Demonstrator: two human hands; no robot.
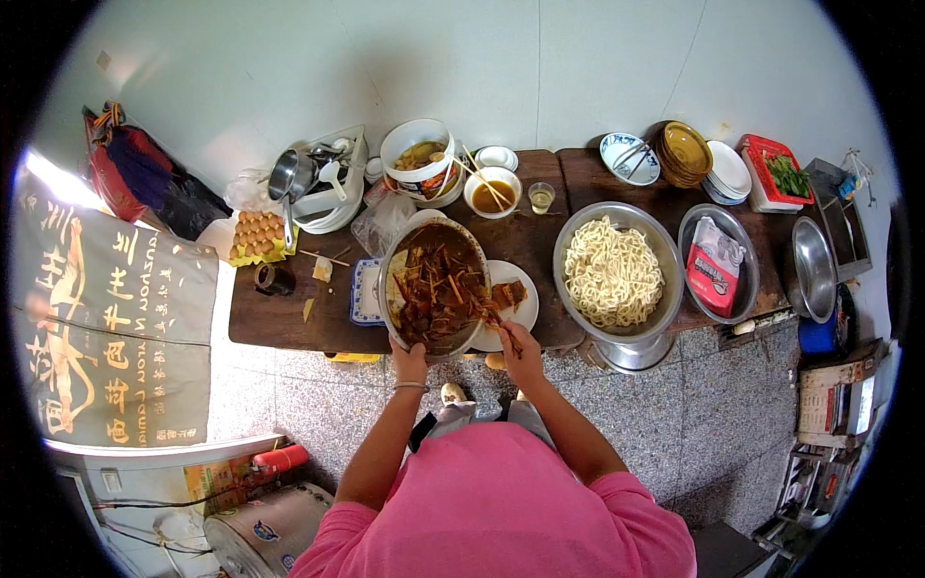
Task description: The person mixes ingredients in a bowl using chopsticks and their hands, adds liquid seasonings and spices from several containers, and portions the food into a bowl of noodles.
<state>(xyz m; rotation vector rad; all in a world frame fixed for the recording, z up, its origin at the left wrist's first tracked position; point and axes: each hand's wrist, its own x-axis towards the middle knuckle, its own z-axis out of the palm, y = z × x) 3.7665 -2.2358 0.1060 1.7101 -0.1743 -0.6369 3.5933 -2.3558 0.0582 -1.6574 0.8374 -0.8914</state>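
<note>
My left hand grips the near rim of a large metal bowl of dark sauced food, which looks tilted over the table's front edge. With my right hand I grasp what looks like a dark utensil or a strip of the food, too small to tell which, at the bowl's right rim. Just right of the bowl, a white plate carries a brown piece of food. Farther right stands a wide steel bowl with pale noodles in it.
Behind are a white bucket, a bowl of brown liquid with chopsticks and a glass. A tray of eggs and a dark jar stand left. Stacked brown bowls and a red basket of greens stand back right.
</note>
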